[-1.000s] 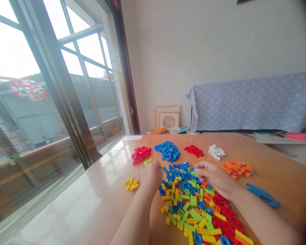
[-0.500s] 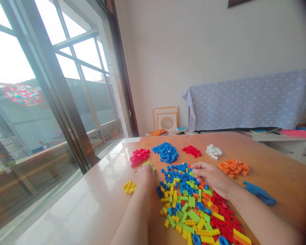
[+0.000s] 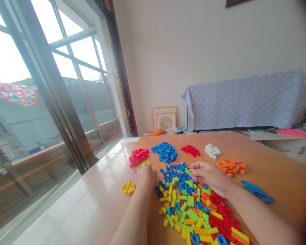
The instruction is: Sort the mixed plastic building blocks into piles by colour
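Note:
My left hand (image 3: 145,176) rests low over the table at the small group of lime green bricks (image 3: 146,164). Its fingers curl away from me, and whatever they hold is hidden. At the far edge of the large mixed heap of toy building bricks (image 3: 192,213), my right hand (image 3: 206,174) has thumb and fingers drawn together. A lime green brick (image 3: 189,171) shows at its fingertips. Blue round pieces (image 3: 177,169) lie just left of those fingertips. Left of my left wrist sits a little pile of yellow bricks (image 3: 129,187).
Sorted piles stand along the back: dark pink bricks (image 3: 138,157), blue round pieces (image 3: 165,151), red bricks (image 3: 190,150) and white bricks (image 3: 212,150). Orange bricks (image 3: 231,167) and long blue pieces (image 3: 257,191) lie to the right. Beyond the table (image 3: 79,211) is a cloth-covered object (image 3: 244,100).
The view has shifted slightly. My right hand's fingertips have closed in at the lime green brick by the heap's far edge. My left hand has stayed by the lime green group.

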The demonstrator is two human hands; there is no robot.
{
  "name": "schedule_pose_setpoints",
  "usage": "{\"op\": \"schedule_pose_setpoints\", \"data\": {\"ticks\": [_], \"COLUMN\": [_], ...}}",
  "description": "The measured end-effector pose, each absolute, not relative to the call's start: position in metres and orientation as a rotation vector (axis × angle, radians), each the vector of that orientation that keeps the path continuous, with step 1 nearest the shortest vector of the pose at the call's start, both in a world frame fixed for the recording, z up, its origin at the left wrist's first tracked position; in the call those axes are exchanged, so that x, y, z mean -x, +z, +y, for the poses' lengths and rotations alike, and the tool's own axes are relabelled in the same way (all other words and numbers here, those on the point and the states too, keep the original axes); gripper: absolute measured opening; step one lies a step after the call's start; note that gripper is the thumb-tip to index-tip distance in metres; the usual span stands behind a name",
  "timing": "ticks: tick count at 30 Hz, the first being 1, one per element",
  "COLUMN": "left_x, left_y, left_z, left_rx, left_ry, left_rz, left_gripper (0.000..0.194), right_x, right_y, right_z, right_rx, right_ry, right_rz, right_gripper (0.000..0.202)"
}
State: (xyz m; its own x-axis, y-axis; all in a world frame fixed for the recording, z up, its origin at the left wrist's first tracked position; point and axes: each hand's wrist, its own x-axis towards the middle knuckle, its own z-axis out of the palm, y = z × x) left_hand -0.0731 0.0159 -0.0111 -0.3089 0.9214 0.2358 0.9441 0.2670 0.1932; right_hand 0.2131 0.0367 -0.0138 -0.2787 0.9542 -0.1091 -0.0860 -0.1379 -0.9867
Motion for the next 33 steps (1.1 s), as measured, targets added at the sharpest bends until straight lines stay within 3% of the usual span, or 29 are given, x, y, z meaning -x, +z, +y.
{"op": "schedule_pose_setpoints", "data": {"ticks": [15, 23, 33], "left_x": [0.000, -0.008, 0.040], "left_y": [-0.007, -0.004, 0.006], "left_z": [-0.008, -0.012, -0.001], "left_rx": [2.613, 2.618, 2.087], "left_ry": [-1.379, -1.227, -0.821], "left_rz": [-1.680, -1.628, -2.109], "left_gripper": [0.023, 0.007, 0.018], "right_x": [-0.205, -0.201, -0.204], "right_y": [0.001, -0.010, -0.012], "right_z": [0.024, 0.024, 0.029], "right_rx": [1.072, 1.061, 1.164], "right_ry": [1.610, 1.605, 1.489], "right_rz": [-1.396, -1.526, -1.501], "right_gripper": [0.034, 0.040, 0.042]}}
